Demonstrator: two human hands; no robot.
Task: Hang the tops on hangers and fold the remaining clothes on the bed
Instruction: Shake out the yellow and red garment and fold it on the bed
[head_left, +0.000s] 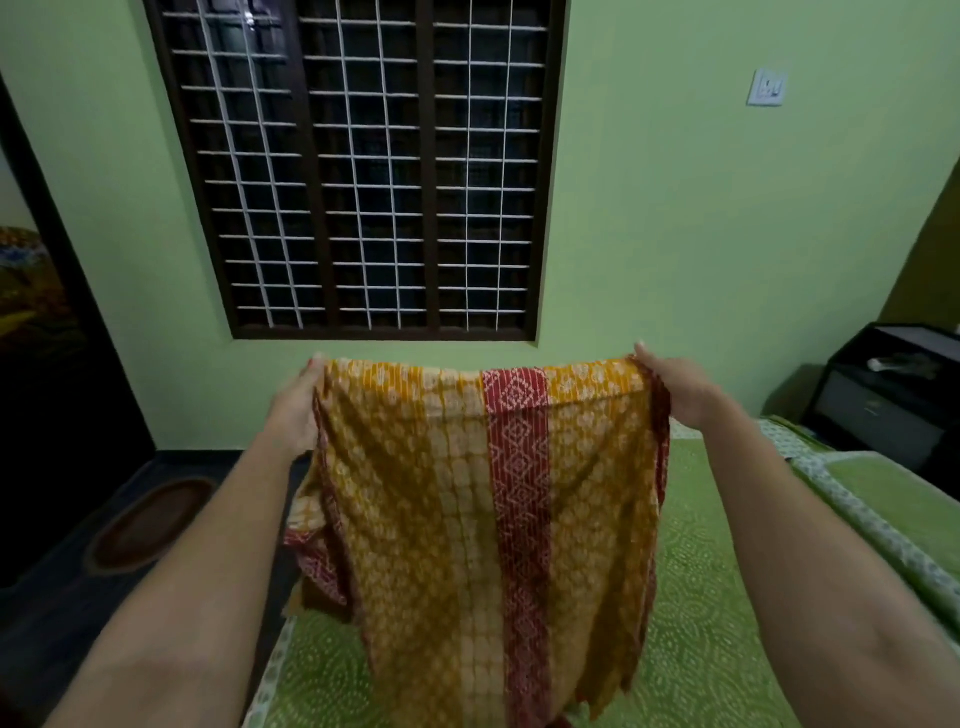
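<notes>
Left hand (297, 402) and right hand (670, 384) each pinch a top corner of the thin yellow-and-red printed cloth (483, 499); its hem is cut off at 6 o'clock, hanging above the green patterned bed (701, 623).

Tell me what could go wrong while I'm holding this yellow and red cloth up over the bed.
The yellow and red cloth is held only at its top corners by the left hand and right hand; one could slip. Its left edge is bunched, so a fold may come out uneven over the bed.
</notes>
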